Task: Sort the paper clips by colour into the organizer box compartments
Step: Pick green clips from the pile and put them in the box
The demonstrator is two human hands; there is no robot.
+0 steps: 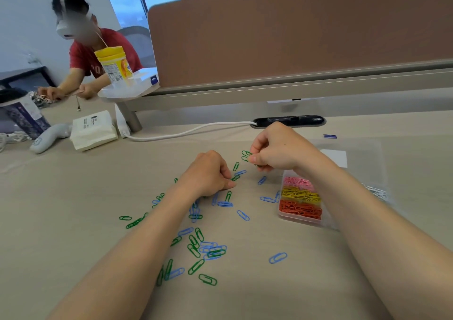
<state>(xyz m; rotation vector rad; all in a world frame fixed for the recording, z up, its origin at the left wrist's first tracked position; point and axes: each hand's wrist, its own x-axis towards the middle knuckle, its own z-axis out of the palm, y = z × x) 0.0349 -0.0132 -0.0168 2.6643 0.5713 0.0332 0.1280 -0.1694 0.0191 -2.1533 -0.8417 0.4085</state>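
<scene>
Right hand [274,148] is up off the surface [73,197], fingers curled tight, thumb and forefinger pinching a bunch of green clips [245,155]. Thin looped wire with a glossy coating pokes out to the left of the fingertips.

Left hand [208,175] is down low, knuckles up and fingers tucked under. Its tips close on a lone green clip [235,178] that lies flat on the pale, wood-grained surface just off the thumb.

The organizer box [294,219] sits below the right wrist. It is a clear plastic rectangle with rounded corners. Three compartments show: pink clips [299,183] in the one nearest the right hand, yellow clips [301,194] in the middle, and red clips [300,209] in the one nearest the viewer. Each is a tangled heap of wire.

The scattered clips [203,246], green and blue only, lie loose around and behind the left hand and along that forearm. Some overlap in small knots, while a few blue ones lie between the two hands.

Beyond the right forearm lies a crinkly clear plastic bag [362,162] with white clips [377,192] inside. A smooth white cable [186,132] curves across the surface past both hands.
</scene>
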